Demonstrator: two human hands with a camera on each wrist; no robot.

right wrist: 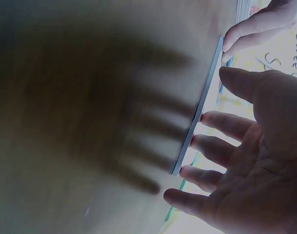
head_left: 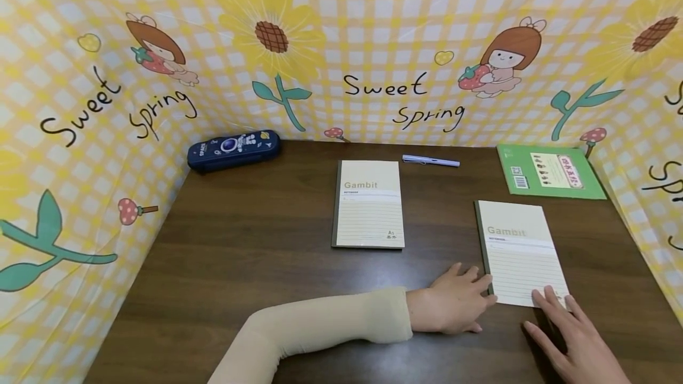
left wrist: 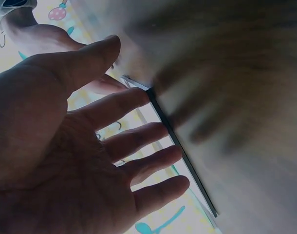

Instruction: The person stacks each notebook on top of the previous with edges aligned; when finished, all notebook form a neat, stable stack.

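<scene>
A cream Gambit notebook (head_left: 520, 253) with a dark spine lies slightly turned on the table at the right. My left hand (head_left: 453, 301) reaches in from the left, fingers spread, with its fingertips at the notebook's spine edge near the bottom. At the lower right corner, my right hand (head_left: 578, 336) rests its fingertips on the cover. In the left wrist view, the straight fingers of the left hand (left wrist: 90, 146) meet the dark spine. The right wrist view has the right hand (right wrist: 246, 156) with extended fingers along the notebook's lower edge.
A second Gambit notebook (head_left: 370, 206) lies in the table's middle. Behind it are a navy pencil case (head_left: 235, 150) at the left and a lavender pen (head_left: 431, 161). A green book (head_left: 552, 173) lies at the back right. Patterned cloth walls (head_left: 341, 46) border the table.
</scene>
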